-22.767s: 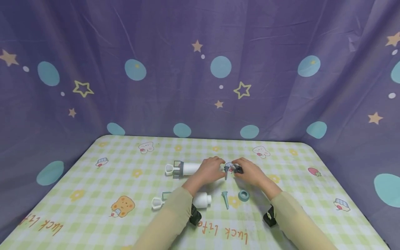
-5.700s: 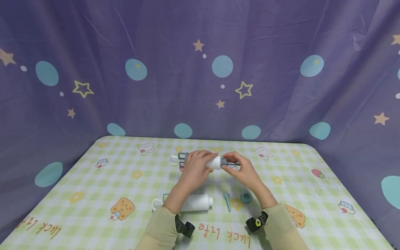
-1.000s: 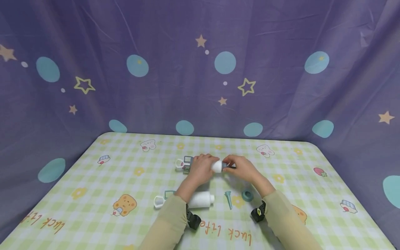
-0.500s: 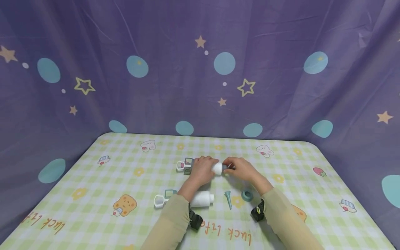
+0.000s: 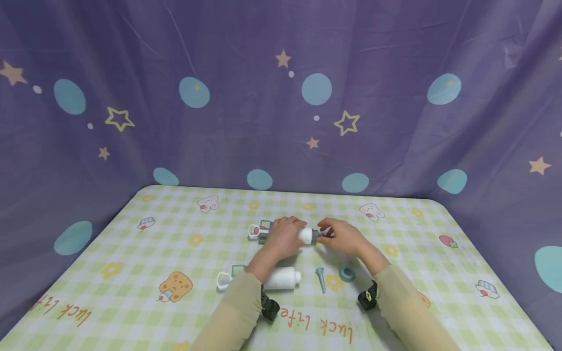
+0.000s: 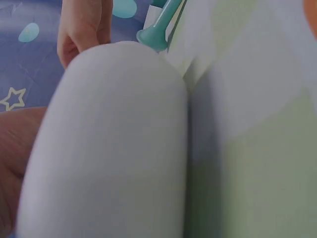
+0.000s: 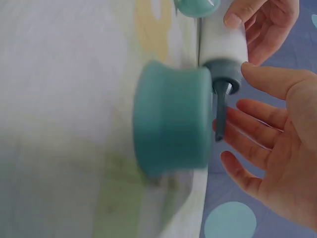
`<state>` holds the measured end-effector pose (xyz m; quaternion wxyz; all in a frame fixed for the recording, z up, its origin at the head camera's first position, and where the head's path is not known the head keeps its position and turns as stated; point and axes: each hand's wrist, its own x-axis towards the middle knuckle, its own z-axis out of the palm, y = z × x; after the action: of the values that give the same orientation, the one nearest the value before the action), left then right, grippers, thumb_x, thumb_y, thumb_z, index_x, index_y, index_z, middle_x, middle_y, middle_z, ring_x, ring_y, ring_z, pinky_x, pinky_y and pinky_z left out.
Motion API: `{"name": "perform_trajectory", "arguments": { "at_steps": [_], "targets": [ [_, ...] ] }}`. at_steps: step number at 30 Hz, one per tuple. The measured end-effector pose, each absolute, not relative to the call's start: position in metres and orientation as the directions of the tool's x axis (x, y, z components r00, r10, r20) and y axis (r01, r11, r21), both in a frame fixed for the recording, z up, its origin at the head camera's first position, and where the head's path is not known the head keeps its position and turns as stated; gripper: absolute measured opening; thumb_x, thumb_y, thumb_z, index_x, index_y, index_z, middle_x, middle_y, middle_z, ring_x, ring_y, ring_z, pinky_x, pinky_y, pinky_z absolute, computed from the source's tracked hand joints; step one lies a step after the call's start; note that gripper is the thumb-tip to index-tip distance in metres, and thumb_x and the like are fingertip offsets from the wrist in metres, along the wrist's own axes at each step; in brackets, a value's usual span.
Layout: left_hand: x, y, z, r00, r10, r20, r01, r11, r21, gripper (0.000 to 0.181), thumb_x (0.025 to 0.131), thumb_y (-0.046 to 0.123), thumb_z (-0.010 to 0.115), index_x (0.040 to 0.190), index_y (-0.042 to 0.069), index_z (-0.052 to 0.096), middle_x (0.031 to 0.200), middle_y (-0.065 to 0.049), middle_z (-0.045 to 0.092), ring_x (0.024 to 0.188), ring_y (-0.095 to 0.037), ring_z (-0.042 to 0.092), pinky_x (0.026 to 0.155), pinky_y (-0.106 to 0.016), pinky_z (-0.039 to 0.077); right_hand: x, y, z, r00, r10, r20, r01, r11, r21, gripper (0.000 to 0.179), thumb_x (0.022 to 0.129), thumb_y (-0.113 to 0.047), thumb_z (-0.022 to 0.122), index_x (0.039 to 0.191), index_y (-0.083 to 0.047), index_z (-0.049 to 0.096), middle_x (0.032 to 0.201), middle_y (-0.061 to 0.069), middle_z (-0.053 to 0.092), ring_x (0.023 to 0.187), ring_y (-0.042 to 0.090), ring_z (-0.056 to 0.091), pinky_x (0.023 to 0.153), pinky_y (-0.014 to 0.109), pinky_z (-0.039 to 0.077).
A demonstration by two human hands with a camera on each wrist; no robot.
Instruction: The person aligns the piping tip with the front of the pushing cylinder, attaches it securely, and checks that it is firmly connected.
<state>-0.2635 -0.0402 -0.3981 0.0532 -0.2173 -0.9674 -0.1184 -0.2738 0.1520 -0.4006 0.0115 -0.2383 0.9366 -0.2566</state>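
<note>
In the head view my left hand [image 5: 285, 237] grips the white barrel of an icing syringe [image 5: 305, 236], its looped plunger handle pointing left. A grey collar [image 7: 224, 72] with a slim nozzle [image 7: 221, 111] sits on the barrel's right end. My right hand [image 5: 344, 237] is around that nozzle; in the right wrist view its fingers are spread and fairly straight, thumb tip at the collar's edge. Whether the thumb touches it I cannot tell. A second white syringe [image 5: 283, 278] lies nearer, partly behind the left forearm; its barrel [image 6: 111, 144] fills the left wrist view.
To the right of the second syringe lie a loose teal nozzle [image 5: 321, 280] and a teal ring collar [image 5: 347, 273]. The tablecloth [image 5: 131, 302] is green and white checked. A purple curtain [image 5: 246, 97] hangs behind the table.
Since the oldest frame, the grey collar and nozzle have come onto the far syringe's end. In the last half second my right fingers have loosened from the collar and shifted slightly right.
</note>
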Motion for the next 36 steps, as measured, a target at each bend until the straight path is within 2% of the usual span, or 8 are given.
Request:
{"name": "perform_trajectory", "arguments": {
  "at_steps": [6,13,16,23,28,32,36],
  "targets": [
    [-0.251,-0.042,-0.392,-0.877,0.427,0.221,0.475,0.838,0.267,0.037,0.080,0.025,0.068,0.116,0.015,0.062,0.117,-0.002,0.059,0.110,-0.023,0.051,0.098,-0.043,0.034,-0.266,0.166,-0.398,-0.897,-0.428,0.108,-0.428,0.783,-0.452,0.044,0.083,-0.032,0.064,0.117,-0.005,0.057,0.111,0.009,0.062,0.093,0.023,0.060,0.076,0.038,0.049],
    [-0.231,-0.034,-0.391,-0.843,0.483,0.234,0.535,0.791,0.295,0.031,0.081,0.023,0.067,0.112,0.016,0.064,0.111,-0.001,0.061,0.106,-0.022,0.053,0.096,-0.041,0.036,-0.254,0.183,-0.398,-0.915,-0.392,0.098,-0.396,0.820,-0.414,0.043,0.083,-0.031,0.064,0.118,-0.007,0.056,0.110,0.006,0.061,0.095,0.023,0.059,0.077,0.039,0.048],
    [-0.224,-0.028,-0.394,-0.831,0.510,0.222,0.555,0.785,0.274,0.028,0.081,0.025,0.067,0.108,0.017,0.066,0.105,0.001,0.063,0.099,-0.020,0.056,0.089,-0.037,0.040,-0.246,0.188,-0.398,-0.915,-0.396,0.071,-0.388,0.821,-0.419,0.040,0.083,-0.030,0.065,0.116,-0.008,0.057,0.105,0.004,0.062,0.092,0.020,0.060,0.076,0.038,0.048],
    [-0.215,-0.016,-0.400,-0.827,0.543,0.147,0.562,0.788,0.251,0.022,0.079,0.029,0.068,0.099,0.019,0.069,0.089,0.005,0.064,0.081,-0.010,0.058,0.074,-0.027,0.044,-0.230,0.194,-0.399,-0.887,-0.461,-0.035,-0.399,0.800,-0.448,0.034,0.078,-0.033,0.070,0.104,-0.012,0.061,0.084,-0.003,0.061,0.072,0.008,0.055,0.064,0.029,0.045],
    [-0.212,-0.011,-0.401,-0.831,0.549,0.083,0.551,0.796,0.249,0.018,0.077,0.029,0.069,0.091,0.018,0.070,0.075,0.008,0.063,0.068,-0.006,0.055,0.065,-0.022,0.043,-0.221,0.194,-0.401,-0.857,-0.510,-0.070,-0.424,0.777,-0.465,0.035,0.072,-0.037,0.074,0.096,-0.015,0.062,0.081,-0.004,0.059,0.071,0.009,0.053,0.062,0.029,0.043],
    [-0.211,-0.008,-0.402,-0.835,0.548,0.037,0.537,0.800,0.266,0.010,0.077,0.027,0.069,0.077,0.018,0.067,0.067,0.010,0.057,0.061,-0.005,0.050,0.058,-0.021,0.041,-0.219,0.194,-0.401,-0.842,-0.535,-0.075,-0.439,0.760,-0.480,0.034,0.071,-0.038,0.075,0.093,-0.015,0.062,0.080,-0.005,0.058,0.071,0.010,0.052,0.063,0.030,0.043],
    [-0.210,-0.006,-0.402,-0.838,0.545,0.030,0.532,0.803,0.268,0.015,0.078,0.026,0.068,0.067,0.019,0.061,0.061,0.011,0.051,0.056,-0.005,0.045,0.055,-0.020,0.037,-0.219,0.193,-0.402,-0.833,-0.548,-0.069,-0.452,0.749,-0.485,0.031,0.072,-0.035,0.075,0.091,-0.014,0.062,0.082,-0.005,0.059,0.073,0.010,0.053,0.065,0.030,0.044]
  ]
}}
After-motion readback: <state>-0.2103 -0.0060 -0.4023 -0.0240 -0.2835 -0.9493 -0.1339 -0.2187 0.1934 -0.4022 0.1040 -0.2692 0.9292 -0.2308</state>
